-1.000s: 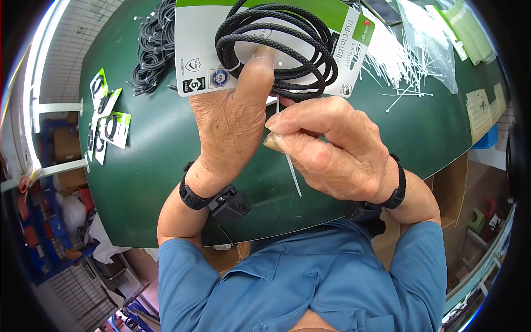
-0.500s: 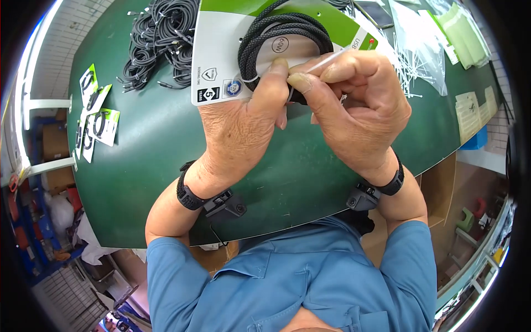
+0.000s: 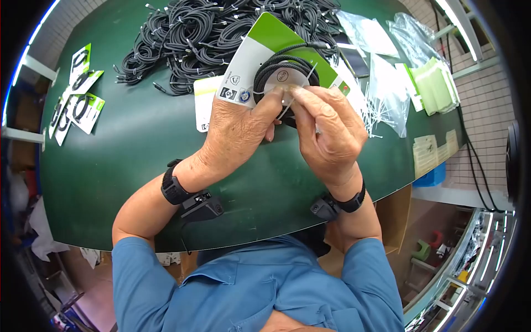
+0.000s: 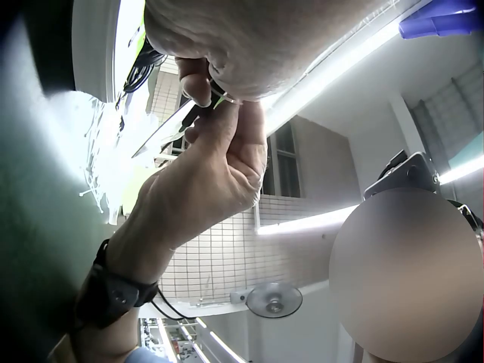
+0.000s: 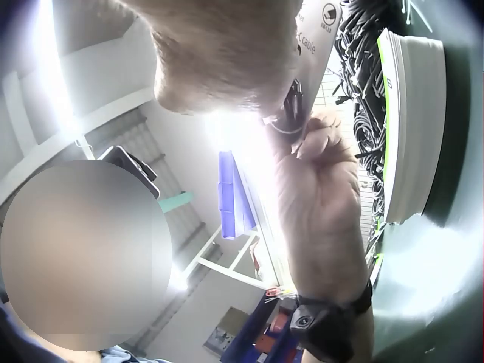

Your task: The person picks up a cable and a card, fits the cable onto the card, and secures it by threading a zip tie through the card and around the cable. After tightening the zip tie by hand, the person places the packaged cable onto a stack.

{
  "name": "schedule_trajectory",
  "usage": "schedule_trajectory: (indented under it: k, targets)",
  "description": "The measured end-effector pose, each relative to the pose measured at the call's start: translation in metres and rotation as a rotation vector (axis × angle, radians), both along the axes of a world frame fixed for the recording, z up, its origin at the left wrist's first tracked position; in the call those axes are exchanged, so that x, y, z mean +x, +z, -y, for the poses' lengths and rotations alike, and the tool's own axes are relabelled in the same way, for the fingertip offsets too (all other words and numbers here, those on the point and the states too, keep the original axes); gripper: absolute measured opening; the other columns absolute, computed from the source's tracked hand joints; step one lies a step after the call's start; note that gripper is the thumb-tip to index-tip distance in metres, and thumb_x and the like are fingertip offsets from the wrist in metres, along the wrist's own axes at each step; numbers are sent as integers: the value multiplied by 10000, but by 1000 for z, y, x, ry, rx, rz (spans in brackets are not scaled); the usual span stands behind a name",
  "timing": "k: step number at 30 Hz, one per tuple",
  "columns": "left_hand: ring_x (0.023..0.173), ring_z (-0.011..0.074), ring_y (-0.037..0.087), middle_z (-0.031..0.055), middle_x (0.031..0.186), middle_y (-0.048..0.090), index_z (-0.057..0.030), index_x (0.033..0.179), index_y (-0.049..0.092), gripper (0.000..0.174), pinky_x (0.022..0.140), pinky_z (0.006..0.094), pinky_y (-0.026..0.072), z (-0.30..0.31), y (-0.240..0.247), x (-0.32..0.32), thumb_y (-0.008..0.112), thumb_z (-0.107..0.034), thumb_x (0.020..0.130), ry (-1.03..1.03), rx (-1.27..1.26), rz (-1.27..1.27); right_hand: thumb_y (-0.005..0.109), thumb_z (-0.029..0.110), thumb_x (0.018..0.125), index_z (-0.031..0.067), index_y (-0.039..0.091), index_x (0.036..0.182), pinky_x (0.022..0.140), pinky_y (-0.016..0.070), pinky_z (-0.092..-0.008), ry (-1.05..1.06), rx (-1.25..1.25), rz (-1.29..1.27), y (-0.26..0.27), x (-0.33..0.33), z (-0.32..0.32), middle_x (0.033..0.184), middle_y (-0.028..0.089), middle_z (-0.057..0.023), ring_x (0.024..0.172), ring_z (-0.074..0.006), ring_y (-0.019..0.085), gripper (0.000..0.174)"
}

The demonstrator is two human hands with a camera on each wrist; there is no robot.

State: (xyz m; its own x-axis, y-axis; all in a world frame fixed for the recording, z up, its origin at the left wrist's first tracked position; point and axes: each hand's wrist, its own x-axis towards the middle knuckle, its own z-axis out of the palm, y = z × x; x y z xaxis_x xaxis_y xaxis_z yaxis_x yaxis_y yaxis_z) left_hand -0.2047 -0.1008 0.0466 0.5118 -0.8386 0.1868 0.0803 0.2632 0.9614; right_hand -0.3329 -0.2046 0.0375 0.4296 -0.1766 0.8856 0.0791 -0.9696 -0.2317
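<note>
In the head view a green and white card (image 3: 251,55) with a coiled black braided cable (image 3: 271,69) on its face is held above the table. The left hand (image 3: 235,130) grips the card's lower edge, thumb on the front. The right hand (image 3: 330,130) pinches a thin white tie (image 3: 314,72) against the coil, its fingertips beside the left thumb. The right wrist view shows the left hand (image 5: 321,178) behind the card (image 5: 316,53); the left wrist view shows the right hand (image 4: 204,170) with bent fingers at the tie.
A large pile of black cables (image 3: 188,39) lies at the back of the green table (image 3: 138,166). Several carded cables (image 3: 88,113) are at the left, a card stack (image 3: 204,102) behind the left hand, and white ties (image 3: 376,113) and plastic bags (image 3: 390,91) at the right.
The right hand turned and came in from beside the coil onto it, with the tie now across the cable. The head view shifted, showing more of the cable pile and a card stack.
</note>
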Motion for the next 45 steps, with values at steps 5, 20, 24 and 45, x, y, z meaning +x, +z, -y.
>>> schedule_trajectory:
  k: [5, 20, 24, 45]
  targets:
    - [509, 66, 536, 52, 846, 655, 18, 1257, 546, 329, 446, 237, 447, -1, 0, 4, 624, -78, 952, -41, 24, -10, 805, -75, 704, 33, 759, 1068, 625, 546, -324, 7, -71, -100, 4, -6, -3, 946, 652, -69, 776, -219, 649, 383]
    - [506, 76, 542, 38, 815, 639, 18, 1153, 577, 243, 434, 241, 441, -7, 9, -1, 631, -57, 928, -31, -6, -98, 851, -68, 719, 133, 782, 1064, 693, 555, -325, 91, -23, -120, 18, -24, -25, 1019, 653, -29, 873, -222, 651, 405]
    - [500, 80, 543, 38, 809, 643, 17, 1116, 579, 212, 431, 243, 438, -8, 11, -2, 633, -46, 921, -25, -13, -86, 864, -22, 664, 107, 781, 1069, 677, 533, -302, 65, -160, -79, 12, -24, -15, 1025, 686, -29, 841, -200, 651, 433]
    - [492, 81, 551, 32, 762, 640, 16, 1067, 587, 164, 431, 245, 441, -8, 11, -3, 631, -43, 921, -13, -6, -52, 825, -49, 790, 102, 753, 1037, 624, 483, -311, 16, -120, -17, 9, -23, -15, 928, 708, -73, 761, -218, 624, 298]
